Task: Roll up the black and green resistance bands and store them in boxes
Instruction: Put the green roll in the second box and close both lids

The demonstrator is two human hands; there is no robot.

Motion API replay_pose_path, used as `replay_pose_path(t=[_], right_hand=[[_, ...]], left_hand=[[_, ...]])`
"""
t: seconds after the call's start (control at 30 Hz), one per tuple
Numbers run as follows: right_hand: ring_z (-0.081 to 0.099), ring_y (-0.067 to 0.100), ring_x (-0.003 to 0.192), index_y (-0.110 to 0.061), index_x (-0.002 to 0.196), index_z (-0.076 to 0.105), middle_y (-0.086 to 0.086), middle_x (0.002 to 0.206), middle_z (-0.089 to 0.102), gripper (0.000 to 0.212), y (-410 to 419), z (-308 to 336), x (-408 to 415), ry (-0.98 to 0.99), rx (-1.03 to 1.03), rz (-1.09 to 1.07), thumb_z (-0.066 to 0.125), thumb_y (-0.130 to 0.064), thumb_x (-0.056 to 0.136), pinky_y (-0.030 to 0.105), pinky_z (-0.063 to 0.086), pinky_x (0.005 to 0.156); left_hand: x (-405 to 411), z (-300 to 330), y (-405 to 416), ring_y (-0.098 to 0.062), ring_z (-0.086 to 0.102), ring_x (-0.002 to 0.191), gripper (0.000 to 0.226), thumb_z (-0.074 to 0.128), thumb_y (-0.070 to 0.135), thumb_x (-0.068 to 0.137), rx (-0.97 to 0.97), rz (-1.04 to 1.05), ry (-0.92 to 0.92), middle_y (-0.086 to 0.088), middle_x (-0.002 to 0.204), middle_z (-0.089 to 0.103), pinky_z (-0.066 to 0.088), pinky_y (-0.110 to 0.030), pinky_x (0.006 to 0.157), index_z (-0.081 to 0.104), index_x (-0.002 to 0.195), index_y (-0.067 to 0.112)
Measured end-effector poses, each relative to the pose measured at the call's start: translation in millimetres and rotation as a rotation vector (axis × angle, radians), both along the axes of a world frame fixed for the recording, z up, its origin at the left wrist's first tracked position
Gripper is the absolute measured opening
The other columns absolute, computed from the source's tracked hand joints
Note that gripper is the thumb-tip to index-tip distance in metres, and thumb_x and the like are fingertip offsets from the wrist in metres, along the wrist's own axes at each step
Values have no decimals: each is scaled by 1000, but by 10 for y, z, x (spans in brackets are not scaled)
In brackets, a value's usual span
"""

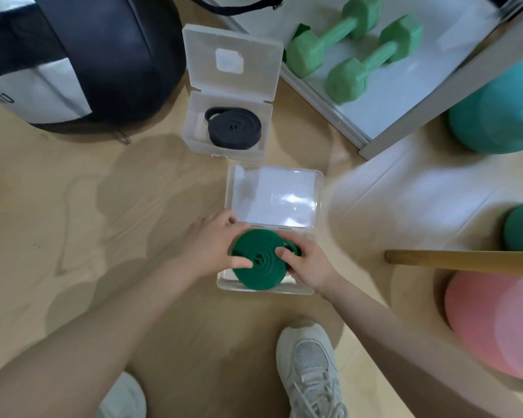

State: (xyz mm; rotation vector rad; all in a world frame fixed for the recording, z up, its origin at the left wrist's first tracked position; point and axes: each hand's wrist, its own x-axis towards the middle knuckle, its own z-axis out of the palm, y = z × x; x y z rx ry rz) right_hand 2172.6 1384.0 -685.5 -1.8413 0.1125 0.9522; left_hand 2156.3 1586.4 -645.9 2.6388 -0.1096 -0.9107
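A rolled black band lies inside the far clear plastic box, whose lid stands open behind it. Closer to me, a rolled green band sits in the near clear box, lid open flat at the back. My left hand grips the roll's left side, thumb pressing near its centre. My right hand holds the right side, fingers curled over the loose outer end. The roll overhangs the box's front wall slightly.
A big black-and-white bag stands at back left. Two green dumbbells lie on a white shelf at back right. Teal balls, a pink ball and a wooden stick crowd the right. My white shoes are below.
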Motion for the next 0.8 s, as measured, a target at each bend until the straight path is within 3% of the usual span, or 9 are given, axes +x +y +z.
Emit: replay_pose_path(t=[0.13, 0.23, 0.3, 0.37, 0.43, 0.5, 0.63, 0.73, 0.8], right_hand=[[59, 22, 107, -33, 115, 58, 5, 114, 60, 29, 7, -75, 13, 8, -32, 15, 54, -17, 91, 39, 54, 87], [49, 20, 117, -26, 123, 54, 5, 119, 53, 33, 20, -123, -11, -74, -111, 63, 52, -18, 91, 35, 43, 101], [43, 18, 118, -16, 128, 48, 7, 123, 44, 35, 41, -149, -39, -139, -228, 112, 49, -12, 93, 15, 31, 100], [40, 15, 110, -8, 129, 44, 13, 130, 35, 35, 69, -166, -74, -210, -345, 132, 43, -6, 94, 6, 24, 90], [40, 21, 116, -7, 130, 42, 15, 132, 30, 35, 99, -186, -134, -282, -420, 170, 38, -8, 95, 12, 27, 94], [41, 30, 122, -10, 130, 43, 16, 133, 29, 36, 124, -168, -165, -316, -472, 225, 40, -18, 96, 24, 34, 97], [58, 31, 98, -16, 123, 47, 12, 127, 39, 48, 127, -18, 20, -285, -811, 512, 43, -52, 91, 33, 44, 73], [61, 28, 96, -9, 119, 47, 12, 115, 54, 45, 188, 47, 87, -459, -1012, 747, 43, -46, 94, 30, 38, 64], [64, 26, 90, -2, 117, 44, 11, 108, 60, 43, 207, 20, 35, -572, -1050, 788, 45, -39, 95, 29, 37, 58]], left_hand=[[-83, -105, 29, -15, 25, 136, 87, 69, 53, 72, -171, -45, -14, 7, 147, 28, 19, -29, 111, 29, 143, 22], [-122, -208, 8, -18, 20, 139, 93, 68, 54, 73, -90, -137, -84, 1, 150, 23, 15, -30, 113, 24, 145, 17], [-169, -270, -35, -27, 26, 138, 93, 74, 51, 69, -37, -180, -154, -9, 149, 28, 21, -39, 113, 33, 142, 10], [-240, -339, -77, -39, 46, 125, 93, 87, 45, 50, 15, -253, -227, -21, 136, 47, 42, -52, 98, 54, 125, 1], [-295, -433, -91, -40, 59, 110, 96, 93, 43, 31, 57, -246, -295, -23, 122, 58, 51, -51, 81, 63, 111, -2], [-328, -479, -105, -38, 60, 109, 101, 93, 41, 24, 77, -259, -323, -23, 121, 59, 52, -47, 79, 64, 110, -3], [-366, -532, -109, -38, 58, 112, 102, 94, 39, 23, 103, -277, -337, -22, 122, 59, 52, -45, 81, 64, 112, -2], [-391, -609, -153, -36, 45, 121, 99, 93, 40, 29, 101, -236, -375, -21, 128, 50, 50, -47, 84, 63, 114, -1], [-399, -641, -176, -33, 35, 121, 94, 92, 39, 34, 79, -213, -398, -19, 130, 38, 50, -49, 85, 62, 114, -2]])
